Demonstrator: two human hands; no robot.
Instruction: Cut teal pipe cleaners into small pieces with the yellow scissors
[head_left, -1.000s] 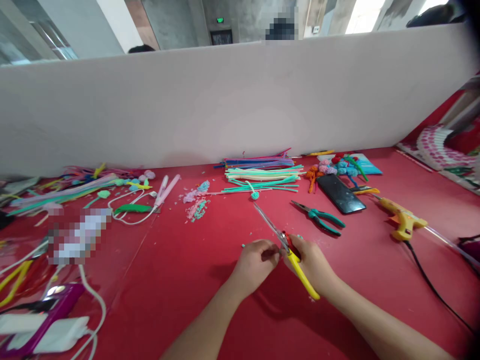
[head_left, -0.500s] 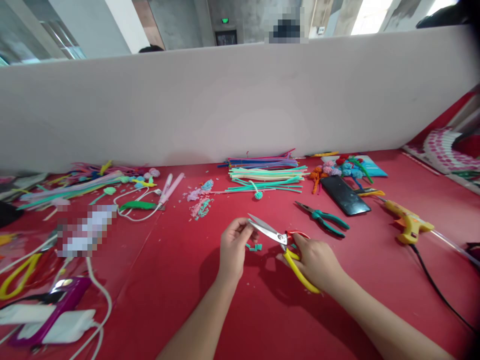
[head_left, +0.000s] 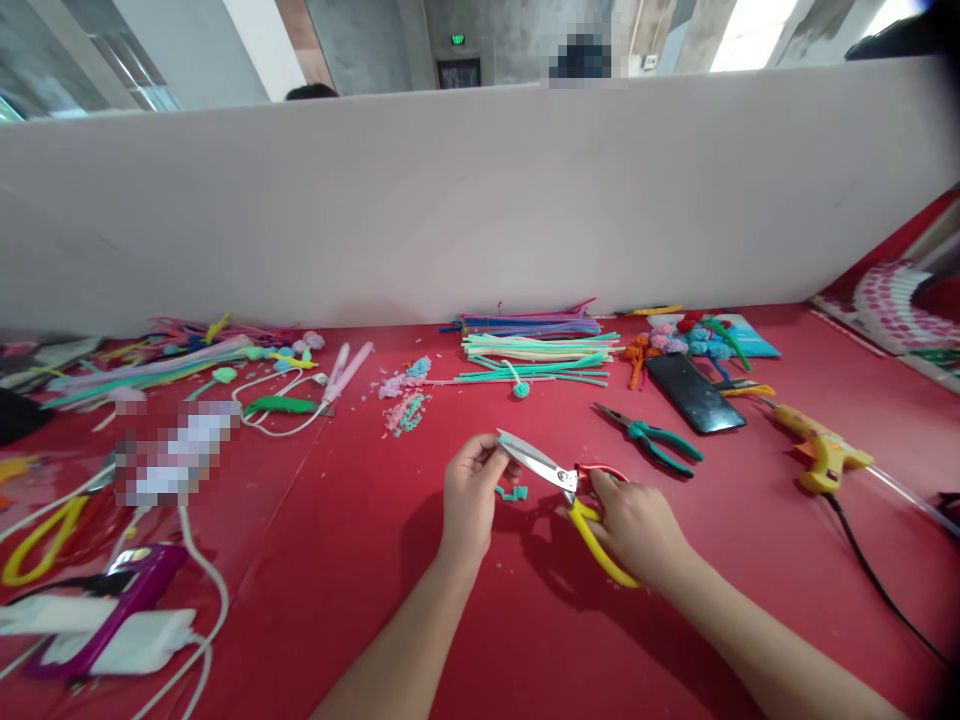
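Note:
My right hand (head_left: 637, 522) is wrapped round the scissors (head_left: 544, 466), which have one yellow and one red handle. Their silver blades point left, nearly together, with the tips at the fingers of my left hand (head_left: 474, 490). Those fingers are pinched on a small teal pipe cleaner piece (head_left: 505, 437), of which only a bit shows by the blade tips. Short cut teal pieces (head_left: 514, 493) lie on the red table (head_left: 360, 600) just below the blades. Beyond the hands sits a teal pipe cleaner ball (head_left: 521, 389) with a pale stem.
Bundled pipe cleaners (head_left: 536, 345) lie against the white partition (head_left: 450, 210). Fluffy clippings (head_left: 405, 412) are heaped left of them. Teal-handled pliers (head_left: 652, 442), a black phone (head_left: 694, 392) and a yellow glue gun (head_left: 821, 450) are to the right. Cables and a purple-white power strip (head_left: 124, 610) occupy the left.
The scissor blades have come closer together at the left fingertips. Both hands otherwise keep their places, and the whole view has shifted slightly.

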